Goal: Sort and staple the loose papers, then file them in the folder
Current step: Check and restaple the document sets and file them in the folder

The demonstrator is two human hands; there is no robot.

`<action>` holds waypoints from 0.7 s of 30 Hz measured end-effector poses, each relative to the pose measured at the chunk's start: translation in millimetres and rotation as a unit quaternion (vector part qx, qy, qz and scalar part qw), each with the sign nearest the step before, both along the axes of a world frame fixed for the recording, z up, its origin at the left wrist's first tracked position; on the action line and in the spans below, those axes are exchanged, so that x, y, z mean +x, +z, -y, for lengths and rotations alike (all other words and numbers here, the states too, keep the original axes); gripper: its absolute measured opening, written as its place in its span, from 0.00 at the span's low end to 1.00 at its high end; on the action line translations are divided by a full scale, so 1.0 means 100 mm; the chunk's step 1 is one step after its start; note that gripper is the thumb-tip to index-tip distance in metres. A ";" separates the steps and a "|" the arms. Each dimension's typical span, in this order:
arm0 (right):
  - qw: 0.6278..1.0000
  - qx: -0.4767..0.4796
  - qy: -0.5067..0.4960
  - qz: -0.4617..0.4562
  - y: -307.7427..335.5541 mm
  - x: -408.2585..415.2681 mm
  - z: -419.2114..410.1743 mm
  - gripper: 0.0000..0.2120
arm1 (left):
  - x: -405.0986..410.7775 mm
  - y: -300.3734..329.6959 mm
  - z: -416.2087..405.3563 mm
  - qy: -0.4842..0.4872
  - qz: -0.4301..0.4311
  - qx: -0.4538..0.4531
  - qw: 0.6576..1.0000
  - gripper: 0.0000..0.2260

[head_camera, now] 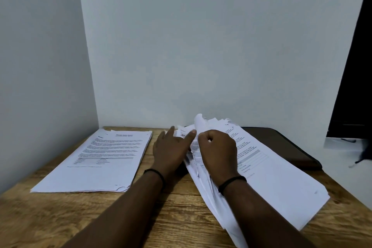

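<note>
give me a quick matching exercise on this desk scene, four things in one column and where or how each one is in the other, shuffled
Things:
1. neat paper stack
2. loose paper pile
3. dark folder
4. right hand

States or places:
A. partly under the loose sheets, at the table's far right
B. curled round lifted page edges
C. flat on the left of the wooden table, untouched
D. fanned and messy, under both hands

The left hand rests at the pile's left edge, fingers extended.

Pairs: 1-C, 2-D, 3-A, 4-B
</note>
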State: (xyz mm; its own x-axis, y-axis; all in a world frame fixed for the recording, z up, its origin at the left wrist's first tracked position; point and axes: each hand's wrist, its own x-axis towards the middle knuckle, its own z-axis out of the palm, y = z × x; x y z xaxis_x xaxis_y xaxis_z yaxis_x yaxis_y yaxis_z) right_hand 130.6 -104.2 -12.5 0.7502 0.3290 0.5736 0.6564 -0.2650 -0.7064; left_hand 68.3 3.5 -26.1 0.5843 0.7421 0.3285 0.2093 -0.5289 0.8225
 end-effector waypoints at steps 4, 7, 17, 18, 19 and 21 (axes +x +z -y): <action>0.994 -0.065 -0.009 0.090 0.00 0.01 0.03 0.13 | 0.10 -0.09 -0.11 0.010 -0.016 0.070 0.997 0.13; 0.983 -0.068 -0.039 0.168 0.01 0.03 0.02 0.10 | 0.07 -0.02 -0.03 0.055 -0.013 0.090 0.994 0.15; 0.927 -0.137 -0.111 0.332 -0.08 0.07 -0.01 0.15 | -0.21 0.45 0.01 0.245 0.089 0.309 0.915 0.10; 0.928 -0.128 -0.110 0.333 -0.07 0.05 -0.02 0.16 | -0.32 0.54 -0.01 0.236 0.120 0.316 0.911 0.10; 0.930 -0.121 -0.108 0.330 -0.07 0.04 -0.02 0.18 | -0.40 0.60 -0.04 0.217 0.147 0.312 0.913 0.09; 0.939 -0.080 -0.107 0.317 -0.02 -0.04 -0.03 0.24 | -0.63 0.77 -0.10 0.177 0.211 0.322 0.906 0.09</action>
State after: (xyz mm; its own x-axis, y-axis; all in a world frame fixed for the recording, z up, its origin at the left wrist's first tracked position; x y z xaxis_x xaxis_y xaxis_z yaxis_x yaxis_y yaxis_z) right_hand 126.9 -101.4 -14.5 0.3329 0.3298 0.8834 0.8513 -0.5079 -0.1312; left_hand 5.4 13.7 50.7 0.0687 0.4344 0.8981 0.1990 -0.8881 0.4143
